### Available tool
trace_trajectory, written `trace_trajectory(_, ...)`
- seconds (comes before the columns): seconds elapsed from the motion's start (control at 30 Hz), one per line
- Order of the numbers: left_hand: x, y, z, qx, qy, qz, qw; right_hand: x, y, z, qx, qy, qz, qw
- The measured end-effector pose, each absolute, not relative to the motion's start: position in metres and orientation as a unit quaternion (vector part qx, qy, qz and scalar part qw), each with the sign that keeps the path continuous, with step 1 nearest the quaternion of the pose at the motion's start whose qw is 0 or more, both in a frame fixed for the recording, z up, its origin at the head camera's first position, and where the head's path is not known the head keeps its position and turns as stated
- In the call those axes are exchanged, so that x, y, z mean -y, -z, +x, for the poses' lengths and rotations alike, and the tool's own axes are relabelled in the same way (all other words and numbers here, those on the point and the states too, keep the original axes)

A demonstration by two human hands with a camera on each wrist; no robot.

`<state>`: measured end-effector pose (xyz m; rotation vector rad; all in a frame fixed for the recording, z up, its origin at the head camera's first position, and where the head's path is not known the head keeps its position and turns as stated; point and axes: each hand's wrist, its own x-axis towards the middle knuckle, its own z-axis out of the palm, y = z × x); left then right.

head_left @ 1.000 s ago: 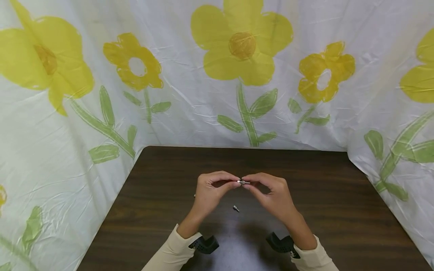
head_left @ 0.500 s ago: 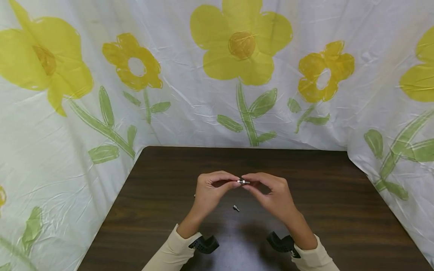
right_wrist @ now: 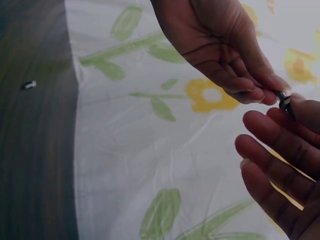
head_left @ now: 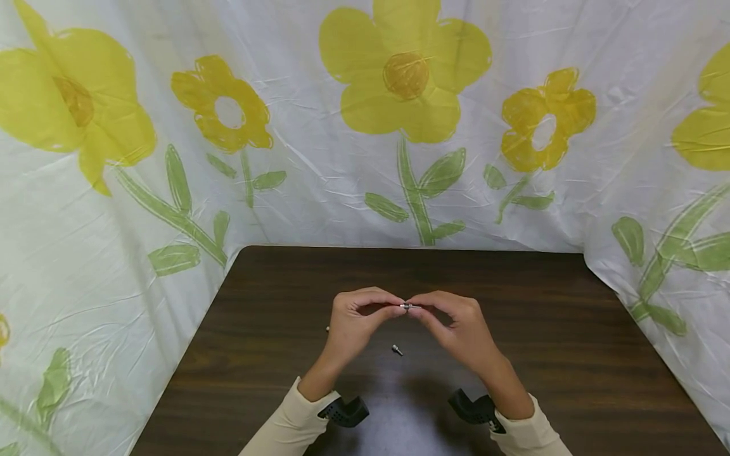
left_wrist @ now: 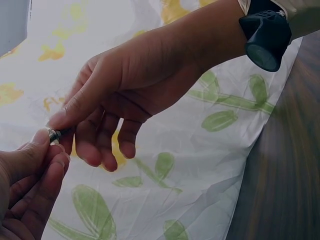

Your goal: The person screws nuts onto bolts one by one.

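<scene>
Above the middle of the table, my left hand (head_left: pixel 355 316) and right hand (head_left: pixel 459 323) meet fingertip to fingertip at a small silver bolt (head_left: pixel 407 306). Thumb and index finger of the left hand pinch its left end. On the other side, the right thumb and index finger pinch the thin shank. The left wrist view shows a shiny ring-like part of the bolt (left_wrist: pixel 54 135) between the fingertips, with a dark shank toward the right hand. In the right wrist view the bolt (right_wrist: pixel 284 101) looks dark, and the right hand's other fingers (right_wrist: pixel 272 165) are spread loosely.
A second small bolt (head_left: pixel 397 350) lies on the dark wooden table (head_left: pixel 274 367), nearer the body than the hands. A tiny pale round piece (head_left: pixel 327 329) shows beside the left wrist. A white curtain (head_left: pixel 308 190) with yellow flowers hangs around the table's edges.
My right thumb and index fingertips have shifted slightly and closed in on the bolt. The left hand and the bolt on the table stay in place.
</scene>
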<state>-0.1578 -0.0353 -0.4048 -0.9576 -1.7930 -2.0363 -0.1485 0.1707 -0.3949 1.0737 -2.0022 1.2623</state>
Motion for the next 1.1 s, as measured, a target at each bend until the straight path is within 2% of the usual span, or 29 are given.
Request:
trace_trajectory(0.2, 0.0349, 0.4057, -0.1578, 0.624, 0.697, -0.326, 0.136, -0.1714, 0.3955, -0.1461, 0.770, -0.476, 0.371, 0.205)
trace_trajectory(0.27, 0.0349, 0.4054, -0.1577, 0.623, 0.699, -0.324, 0.135, -0.1712, 0.3954, -0.1459, 0.767, -0.478, 0.371, 0.214)
trace_trajectory(0.47, 0.0358, 0.4048, -0.1576, 0.623, 0.702, -0.316, 0.136, -0.1694, 0.3932, -0.1476, 0.732, -0.471, 0.388, 0.304)
trace_trajectory(0.57, 0.0361, 0.4055, -0.1578, 0.621, 0.704, -0.319, 0.134, -0.1687, 0.3925, -0.1489, 0.716, -0.473, 0.400, 0.323)
trace_trajectory(0.87, 0.0356, 0.4055, -0.1578, 0.617, 0.704, -0.325, 0.138, -0.1694, 0.3946, -0.1506, 0.713, -0.471, 0.411, 0.319)
trace_trajectory(1.1, 0.0353, 0.4049, -0.1583, 0.624, 0.697, -0.325, 0.139, -0.1695, 0.3943, -0.1473, 0.741, -0.475, 0.389, 0.273)
